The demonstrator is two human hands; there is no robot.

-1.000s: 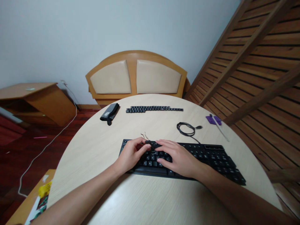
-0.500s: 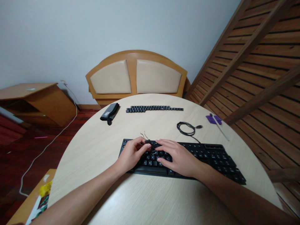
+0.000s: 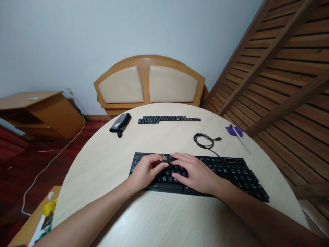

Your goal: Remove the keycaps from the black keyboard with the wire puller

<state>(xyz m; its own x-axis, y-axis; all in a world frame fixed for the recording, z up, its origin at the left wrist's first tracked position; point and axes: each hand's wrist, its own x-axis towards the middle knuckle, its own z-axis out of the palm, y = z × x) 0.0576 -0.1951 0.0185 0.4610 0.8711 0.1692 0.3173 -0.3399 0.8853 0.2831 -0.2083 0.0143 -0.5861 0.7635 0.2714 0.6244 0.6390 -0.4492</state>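
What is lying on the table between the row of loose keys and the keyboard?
In the head view, a coiled black cable lies there, toward the right, between the loose keys and the keyboard.

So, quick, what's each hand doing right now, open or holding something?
Left hand: closed, pinching a small pronged tool.
Right hand: open, spread on the black keyboard.

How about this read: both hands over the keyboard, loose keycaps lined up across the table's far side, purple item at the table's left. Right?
Not quite: the purple item is at the table's right, as the head view shows. Left hand and right hand over the keyboard, loose keycaps across the far side: correct.
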